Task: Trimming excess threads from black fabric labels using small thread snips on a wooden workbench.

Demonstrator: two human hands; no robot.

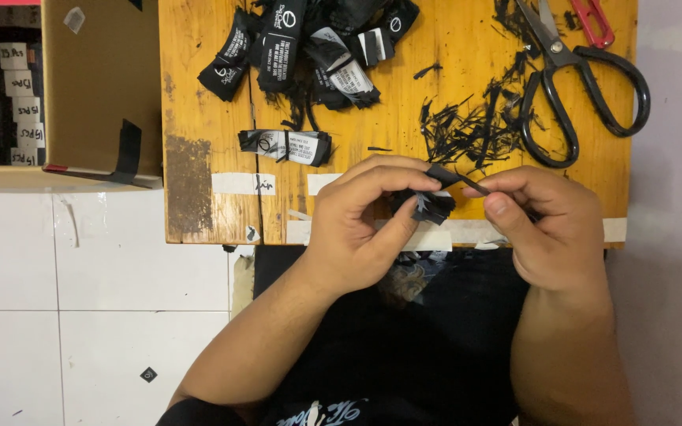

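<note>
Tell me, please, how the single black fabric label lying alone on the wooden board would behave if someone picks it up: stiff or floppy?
The black fabric label looks thin and folded flat, so it would probably bend limply. It seems very light; a push on the wooden board would likely slide it. Frayed threads at its edges suggest it may snag.

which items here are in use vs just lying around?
In use: left hand and right hand pinching a black label bundle.

Lying about: label pile, single folded label, black scissors, offcuts, cardboard box.
</note>
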